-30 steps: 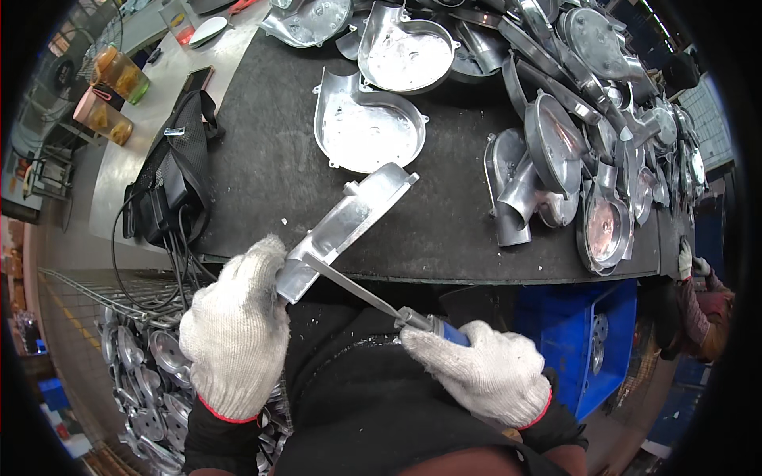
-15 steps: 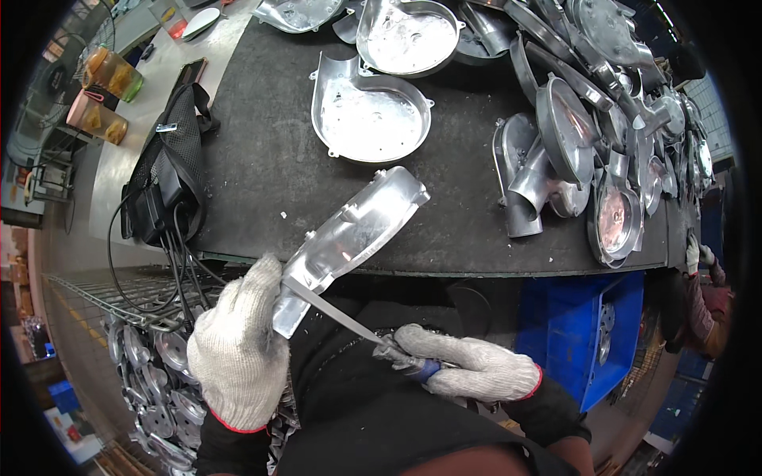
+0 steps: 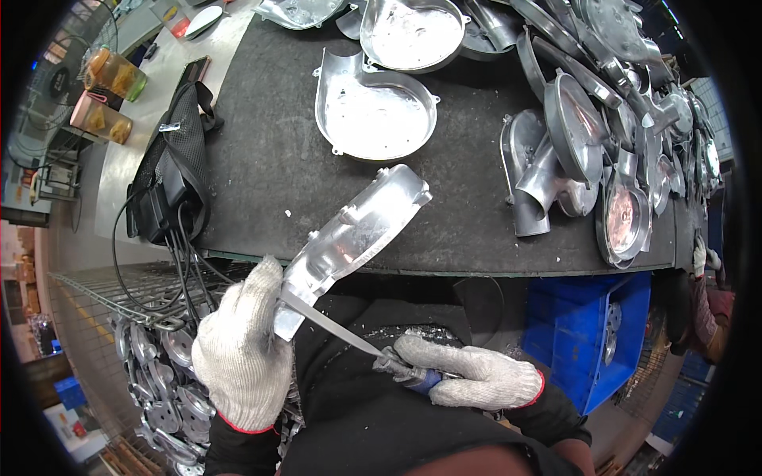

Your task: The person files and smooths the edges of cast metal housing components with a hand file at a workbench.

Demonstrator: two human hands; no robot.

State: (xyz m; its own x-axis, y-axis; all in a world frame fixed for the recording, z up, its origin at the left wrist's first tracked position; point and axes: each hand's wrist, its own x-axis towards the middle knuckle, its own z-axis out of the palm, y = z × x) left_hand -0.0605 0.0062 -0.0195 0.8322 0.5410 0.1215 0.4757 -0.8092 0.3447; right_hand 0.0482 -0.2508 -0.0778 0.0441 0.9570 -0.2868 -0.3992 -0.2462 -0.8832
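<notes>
My left hand (image 3: 244,349), in a white knitted glove, grips the near end of a silvery cast-metal housing (image 3: 349,230). The housing is tilted on its edge, and its far end reaches over the dark table. My right hand (image 3: 476,374), also gloved, is closed round the blue and grey handle of a flat metal file (image 3: 329,325). The file's blade lies against the housing's near end, close to my left fingers; its tip is hidden there. Beyond, a similar snail-shaped housing (image 3: 377,115) lies with its hollow side up.
More housings (image 3: 567,131) are heaped at the right of the table (image 3: 262,174). A black mesh bag (image 3: 171,166) with cables sits at the left. Below are a wire basket of metal parts (image 3: 163,389) and a blue crate (image 3: 548,333). Another person's gloved hand (image 3: 700,255) shows far right.
The file and my right hand have shifted slightly nearer to me along the housing's end. My left hand keeps its hold. The whole view has moved a little.
</notes>
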